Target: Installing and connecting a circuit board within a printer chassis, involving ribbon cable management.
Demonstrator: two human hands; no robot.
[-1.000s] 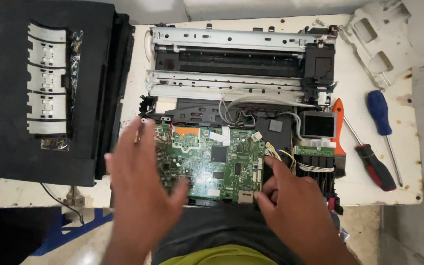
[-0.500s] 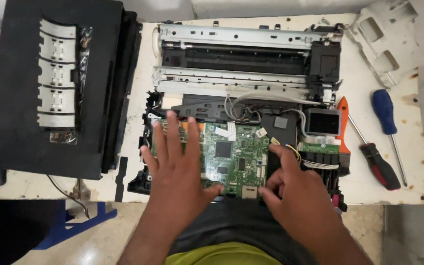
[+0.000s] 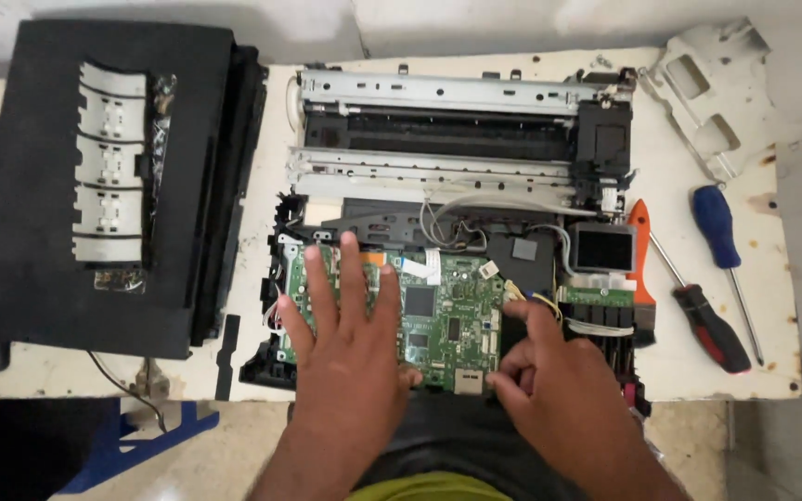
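Both hands work the green board [image 3: 438, 315]: left hand [image 3: 350, 348] lies flat, fingers spread; right hand [image 3: 549, 385] pinches its edge.

Circuit board [image 3: 452, 311]: left part hidden under the left hand [image 3: 350, 357] — near edge covered by the right hand [image 3: 559, 390].
Black cover [image 3: 95, 186]: cut off at the left edge.
Forearms: cropped at the bottom edge.
Board parts: too small to tell apart.
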